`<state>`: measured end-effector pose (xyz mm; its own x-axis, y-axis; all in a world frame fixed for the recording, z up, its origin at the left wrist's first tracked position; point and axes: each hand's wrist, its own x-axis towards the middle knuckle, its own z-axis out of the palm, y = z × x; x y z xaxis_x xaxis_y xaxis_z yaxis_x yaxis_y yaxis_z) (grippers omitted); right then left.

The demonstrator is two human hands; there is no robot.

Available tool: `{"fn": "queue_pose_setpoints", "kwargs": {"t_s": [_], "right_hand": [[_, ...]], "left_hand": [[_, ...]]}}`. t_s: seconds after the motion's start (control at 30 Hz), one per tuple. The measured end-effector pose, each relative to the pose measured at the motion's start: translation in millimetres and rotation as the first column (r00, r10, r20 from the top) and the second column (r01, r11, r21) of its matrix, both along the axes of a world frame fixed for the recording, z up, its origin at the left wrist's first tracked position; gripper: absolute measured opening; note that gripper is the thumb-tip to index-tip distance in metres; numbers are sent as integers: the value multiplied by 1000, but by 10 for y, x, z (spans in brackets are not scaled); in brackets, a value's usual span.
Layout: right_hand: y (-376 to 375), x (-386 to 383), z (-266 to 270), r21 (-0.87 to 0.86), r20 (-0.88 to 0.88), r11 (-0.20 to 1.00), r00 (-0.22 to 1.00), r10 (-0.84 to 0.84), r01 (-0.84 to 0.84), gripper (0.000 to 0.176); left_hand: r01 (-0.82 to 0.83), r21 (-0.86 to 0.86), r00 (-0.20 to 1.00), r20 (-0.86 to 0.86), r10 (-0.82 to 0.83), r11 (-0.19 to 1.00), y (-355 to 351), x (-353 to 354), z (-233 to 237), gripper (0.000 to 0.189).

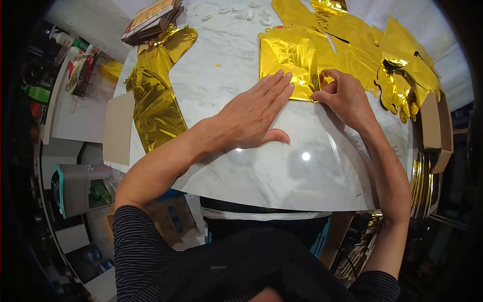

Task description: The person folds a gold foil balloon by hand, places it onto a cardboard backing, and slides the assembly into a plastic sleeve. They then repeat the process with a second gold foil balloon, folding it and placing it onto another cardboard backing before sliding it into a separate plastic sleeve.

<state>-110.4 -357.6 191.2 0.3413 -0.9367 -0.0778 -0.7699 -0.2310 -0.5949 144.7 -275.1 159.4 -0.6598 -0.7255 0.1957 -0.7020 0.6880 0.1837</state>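
Note:
A flat gold foil balloon [289, 53], folded into a rough rectangle, lies on the marble-patterned table [261, 176]. My left hand [254, 110] is open, its fingers stretched out over the lower left part of the foil and its thumb apart on the tabletop. At the lower right corner of the same balloon, my right hand [344, 95] pinches the foil edge between thumb and fingers. Some of that edge is hidden behind the right fingers.
More flat gold foil balloons [357, 58] spread along the back right, and another gold foil piece [156, 95] lies at left. A stack of printed cards [153, 20] stands at the back left, near small clear pieces [239, 14]. A cardboard box [435, 126] stands at the right edge.

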Motion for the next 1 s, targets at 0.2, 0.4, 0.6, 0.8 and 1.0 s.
{"fn": "queue_pose_setpoints", "kwargs": {"t_s": [0.2, 0.4, 0.6, 0.8, 1.0], "right_hand": [[-2, -5, -22, -20, -18, 1000, 1000, 12, -13, 63], [-5, -19, -11, -26, -23, 999, 999, 24, -24, 62], [-52, -92, -86, 62, 75, 998, 996, -37, 32, 50], [-22, -67, -112, -45, 54, 999, 998, -17, 19, 51], [98, -73, -183, -245, 86, 969, 995, 45, -22, 45]], "left_hand": [[2, 17, 999, 53, -3, 1000, -11, 7, -21, 105], [-1, 35, 998, 60, -1, 999, -17, -5, -3, 104], [2, 22, 995, 103, -4, 1000, -28, 4, -28, 107], [-6, 28, 996, 88, 3, 1000, -21, 6, -30, 106], [2, 37, 999, 51, -4, 999, -9, 5, -7, 101]]}}
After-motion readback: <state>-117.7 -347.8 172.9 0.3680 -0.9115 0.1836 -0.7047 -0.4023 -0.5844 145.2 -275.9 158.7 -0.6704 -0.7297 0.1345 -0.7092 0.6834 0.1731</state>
